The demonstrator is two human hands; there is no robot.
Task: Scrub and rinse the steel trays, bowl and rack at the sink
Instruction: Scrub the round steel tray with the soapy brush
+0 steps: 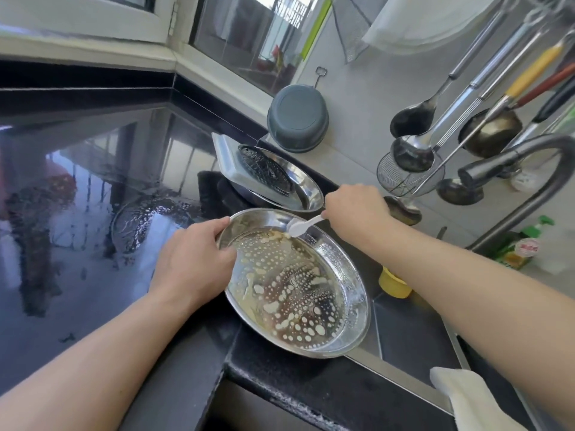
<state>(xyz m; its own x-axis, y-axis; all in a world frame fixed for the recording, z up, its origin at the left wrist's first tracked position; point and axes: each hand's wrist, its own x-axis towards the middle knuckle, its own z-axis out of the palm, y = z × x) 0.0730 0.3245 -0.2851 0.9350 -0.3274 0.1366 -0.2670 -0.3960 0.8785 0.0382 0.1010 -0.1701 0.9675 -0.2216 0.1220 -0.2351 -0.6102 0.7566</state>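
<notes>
A round steel tray (348, 275), spotted with pale batter drops, is tilted over the sink's left edge. My left hand (193, 262) grips its left rim, thumb on the rim's top. My right hand (354, 209) holds a white plastic scraper (300, 227) whose blade touches the tray's far inner side. Behind it lie another round steel tray (306, 185) with a dark wire rack (264, 169) in it, and a square steel tray (227, 154) beneath.
A glossy black counter (93, 213) spreads left. A grey bowl (297, 119) leans on the wall. Ladles and skimmers (413, 150) hang at right above the tap (510, 163). A yellow cup (393, 283), a soap bottle (525, 247) and a white cloth (466, 396) flank the sink.
</notes>
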